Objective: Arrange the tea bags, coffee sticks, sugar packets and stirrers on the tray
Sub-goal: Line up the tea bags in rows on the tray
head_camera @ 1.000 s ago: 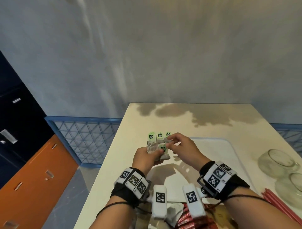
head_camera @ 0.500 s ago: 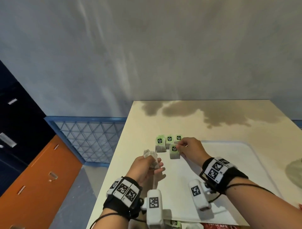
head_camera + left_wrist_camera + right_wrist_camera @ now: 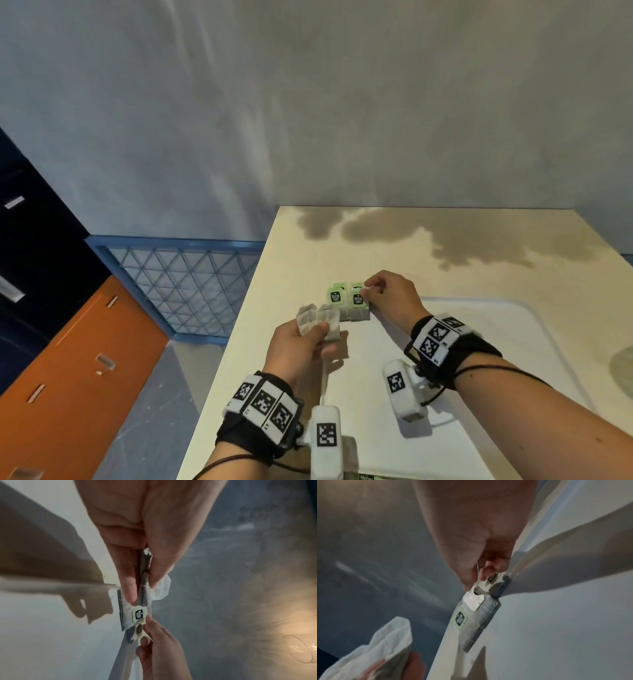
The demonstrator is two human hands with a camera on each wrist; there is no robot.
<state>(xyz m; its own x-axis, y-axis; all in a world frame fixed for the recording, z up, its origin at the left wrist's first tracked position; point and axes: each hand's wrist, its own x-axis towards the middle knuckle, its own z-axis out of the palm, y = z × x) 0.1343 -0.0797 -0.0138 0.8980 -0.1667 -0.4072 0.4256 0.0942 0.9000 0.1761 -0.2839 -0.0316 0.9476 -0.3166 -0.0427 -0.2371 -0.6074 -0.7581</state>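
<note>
Pinching a paper tag (image 3: 365, 291) with your right hand (image 3: 390, 296), you straighten the tea bag row (image 3: 349, 305) on the tray (image 3: 496, 342), while your left hand (image 3: 298, 346) fingers squeeze spare tea bags (image 3: 317, 320) ready to add.

green tea bag tags (image 3: 336, 296): dark badge w/ white print, looks like "mccoy teas", blurry. wrist markers (image 3: 326, 434): b/w codes only.

My left hand (image 3: 137, 534) fills the top centre of the frame, thumb and fingers pinching a small bunch of tea bags (image 3: 145, 585). Just below it a green tea tag (image 3: 139, 615) lies on the white tray (image 3: 51, 635). My right hand (image 3: 161, 649) reaches up from the bottom centre, fingertips (image 3: 149, 618) at the tag. A glass (image 3: 300, 649) sits at lower right.
</note>
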